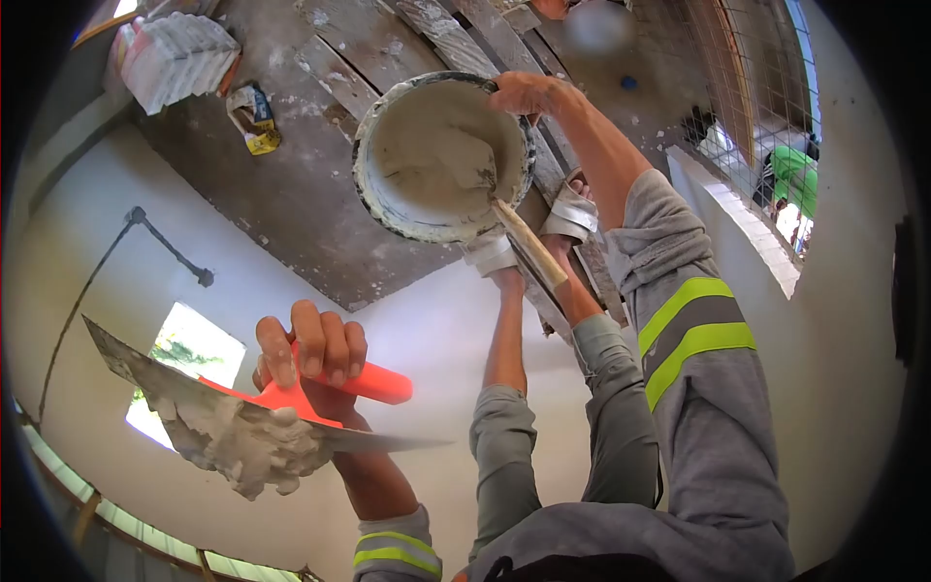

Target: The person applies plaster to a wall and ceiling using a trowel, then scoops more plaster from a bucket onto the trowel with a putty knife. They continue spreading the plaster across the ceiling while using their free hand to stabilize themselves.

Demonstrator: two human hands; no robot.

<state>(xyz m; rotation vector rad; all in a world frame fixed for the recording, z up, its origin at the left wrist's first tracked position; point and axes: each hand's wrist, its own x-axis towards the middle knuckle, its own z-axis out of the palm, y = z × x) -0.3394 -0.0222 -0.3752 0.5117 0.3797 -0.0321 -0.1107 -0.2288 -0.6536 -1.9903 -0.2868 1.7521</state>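
If the left hand [315, 344], tight on the trowel [288, 399], tips, paste [247, 441] could fall; the right hand [524, 95] grips the bucket [362, 160].

Smooth plastic handle [380, 382], dull metal trowel blade [376, 441], rough matt paste [242, 441].

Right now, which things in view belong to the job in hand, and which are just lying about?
In the job:
- trowel, in the left hand, carrying paste
- bucket, rim in the right hand's grip, more paste inside
- wooden-handled tool, leaning in the bucket

Apparently lying about:
- yellow packet, on the floor
- white stack, near the packet
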